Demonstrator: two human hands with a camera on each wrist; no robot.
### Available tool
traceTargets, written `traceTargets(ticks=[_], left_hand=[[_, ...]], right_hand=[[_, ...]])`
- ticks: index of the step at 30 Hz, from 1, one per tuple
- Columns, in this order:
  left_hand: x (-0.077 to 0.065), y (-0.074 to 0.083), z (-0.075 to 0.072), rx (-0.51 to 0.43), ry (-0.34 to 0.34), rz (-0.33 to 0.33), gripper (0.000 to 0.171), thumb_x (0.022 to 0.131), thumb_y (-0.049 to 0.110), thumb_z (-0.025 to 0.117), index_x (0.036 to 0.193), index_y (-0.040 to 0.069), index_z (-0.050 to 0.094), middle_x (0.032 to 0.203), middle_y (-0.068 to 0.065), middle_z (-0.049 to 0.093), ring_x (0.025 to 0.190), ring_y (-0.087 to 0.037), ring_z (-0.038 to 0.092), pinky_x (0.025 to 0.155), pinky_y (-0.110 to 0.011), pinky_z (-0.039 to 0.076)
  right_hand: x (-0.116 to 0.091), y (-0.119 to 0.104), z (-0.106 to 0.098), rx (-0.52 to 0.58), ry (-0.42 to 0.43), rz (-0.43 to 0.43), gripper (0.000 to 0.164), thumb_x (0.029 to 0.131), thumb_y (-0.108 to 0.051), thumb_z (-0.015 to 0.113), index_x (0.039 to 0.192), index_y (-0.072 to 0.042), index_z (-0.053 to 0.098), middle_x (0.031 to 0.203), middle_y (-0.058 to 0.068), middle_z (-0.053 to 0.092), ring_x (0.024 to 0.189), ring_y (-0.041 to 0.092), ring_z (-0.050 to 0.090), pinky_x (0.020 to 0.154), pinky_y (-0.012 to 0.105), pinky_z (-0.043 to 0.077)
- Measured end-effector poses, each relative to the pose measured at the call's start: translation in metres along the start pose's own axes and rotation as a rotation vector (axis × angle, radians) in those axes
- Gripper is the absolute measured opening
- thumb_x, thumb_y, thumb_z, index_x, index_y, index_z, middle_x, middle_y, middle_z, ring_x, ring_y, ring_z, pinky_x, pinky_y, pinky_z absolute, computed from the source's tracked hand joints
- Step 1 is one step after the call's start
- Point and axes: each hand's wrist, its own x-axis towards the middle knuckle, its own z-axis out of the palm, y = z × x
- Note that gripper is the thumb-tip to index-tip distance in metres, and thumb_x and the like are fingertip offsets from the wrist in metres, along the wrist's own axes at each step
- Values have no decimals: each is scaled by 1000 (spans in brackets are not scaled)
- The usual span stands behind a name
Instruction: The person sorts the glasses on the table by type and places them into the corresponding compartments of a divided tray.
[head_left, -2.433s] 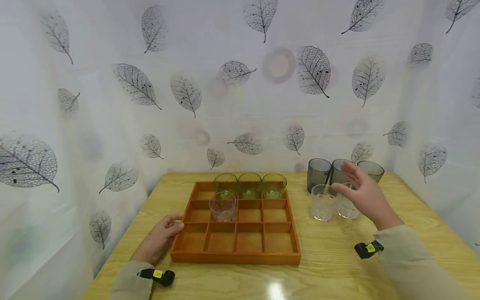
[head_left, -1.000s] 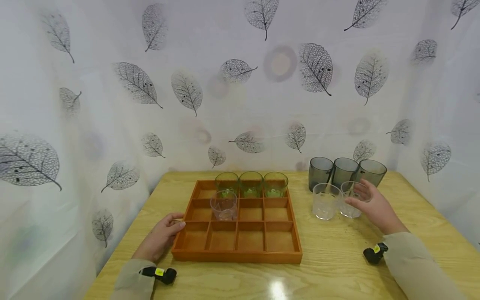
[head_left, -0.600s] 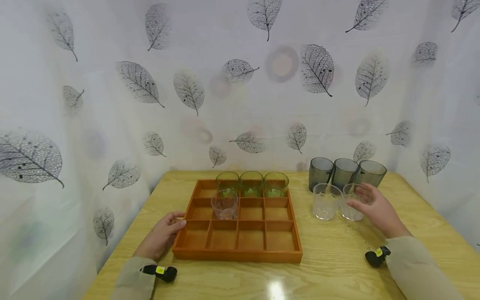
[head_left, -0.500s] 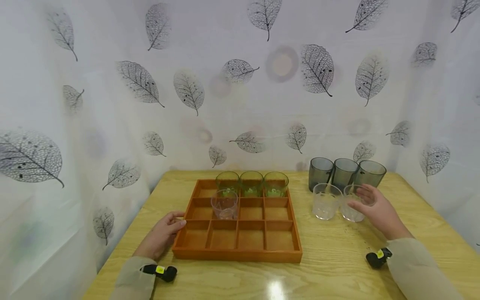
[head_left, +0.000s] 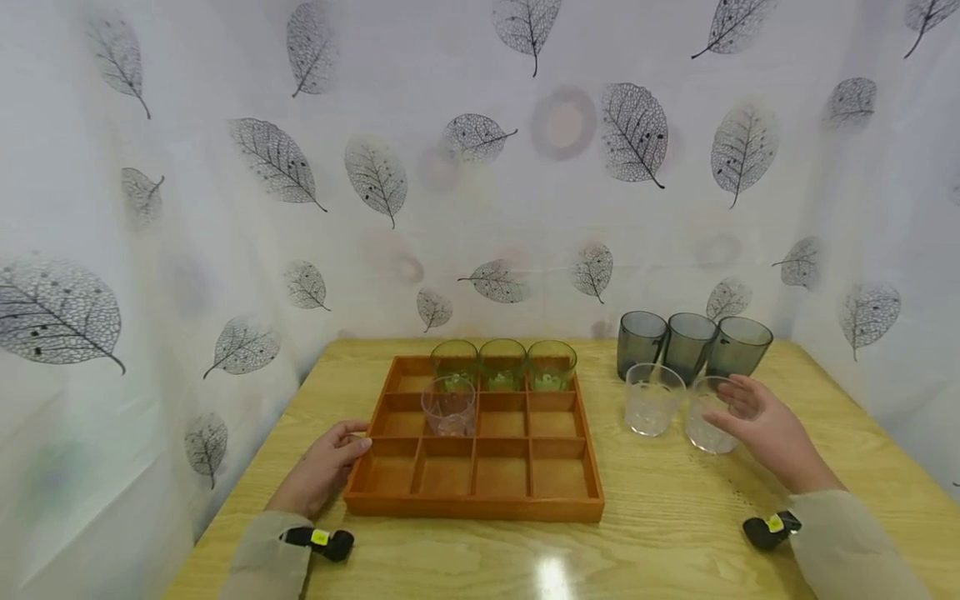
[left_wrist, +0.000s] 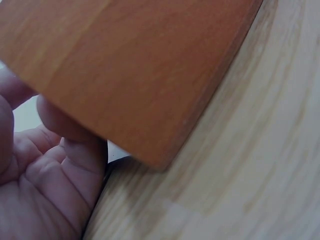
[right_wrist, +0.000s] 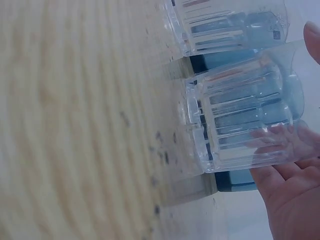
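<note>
a clear, ridged glass point(head_left: 701, 427), right of the tray point(head_left: 474, 509), before 3 grey cups point(head_left: 688, 343), is gripped by the right hand point(head_left: 777, 435); the tray is touched by the left hand point(head_left: 318, 468), its grip unclear.

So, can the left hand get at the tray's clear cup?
Probably yes: the left hand grips the tray at its left edge and would have to let go, but only an empty compartment lies between it and the clear cup.

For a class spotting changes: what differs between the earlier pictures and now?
The right hand has taken hold of the rightmost clear cup, which has shifted slightly toward the person. The left hand, tray, green cups and gray cups stayed put.
</note>
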Motion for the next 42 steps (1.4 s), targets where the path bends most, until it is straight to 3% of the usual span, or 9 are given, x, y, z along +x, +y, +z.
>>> traceTargets(ticks=[3,5,13,22,26,29,32,38,42], left_hand=[[0,1,0,-10,-8,0,51,104,18,60,144,-4,38,108,-10,57,94,-19,57,81,-30,51],[0,1,1,-9,-7,-1,50,104,18,59,144,-4,38,108,-10,57,94,-19,57,81,-30,51],[0,2,1,6,-2,-6,51,104,18,59,145,-4,38,108,-10,57,94,-19,55,80,-29,50],[-1,3,1,37,8,-8,51,104,19,60,144,-4,39,107,-9,56,95,-18,52,82,-28,47],[-2,3,1,45,8,-6,50,103,19,60,144,-4,39,107,-9,55,97,-19,51,83,-28,46],[-2,4,1,48,7,-5,51,103,20,60,144,-4,39,107,-9,55,97,-19,51,84,-27,46],[-2,4,1,48,9,-7,51,104,20,60,144,-4,39,106,-9,55,97,-19,51,83,-27,46],[-1,5,2,39,12,-18,50,104,18,58,145,-4,38,105,-9,56,96,-18,53,82,-27,48],[-1,5,2,39,5,-19,51,104,19,59,145,-4,38,105,-8,56,95,-18,53,82,-26,47]], right_hand=[[-3,-1,-2,-3,-1,-8,96,98,-43,66,159,5,10,154,31,35,133,53,40,88,17,47],[-5,-1,-2,1,-1,-13,95,98,-42,67,159,5,11,153,31,36,132,53,41,79,6,40],[-11,-2,-2,-7,-11,-39,89,98,-39,67,156,7,18,150,31,41,129,51,46,84,10,44],[-19,-22,-2,18,-27,-89,84,98,-29,70,157,4,21,149,29,43,129,46,48,84,7,41],[-24,-33,-1,21,-31,-134,81,97,-24,71,157,2,24,148,28,45,124,10,55,85,8,41],[-26,-44,1,34,-27,-175,78,97,-20,72,156,1,27,147,27,47,114,-13,47,86,9,42],[-27,-55,5,49,-25,-211,75,96,-18,72,155,0,30,145,26,50,114,-10,49,87,10,42],[-27,-75,14,63,-49,-254,74,95,-15,73,155,-4,32,145,20,52,124,22,56,90,13,45],[-26,-86,23,89,-67,-270,74,95,-15,73,156,-8,33,146,17,52,123,10,56,91,17,47]])
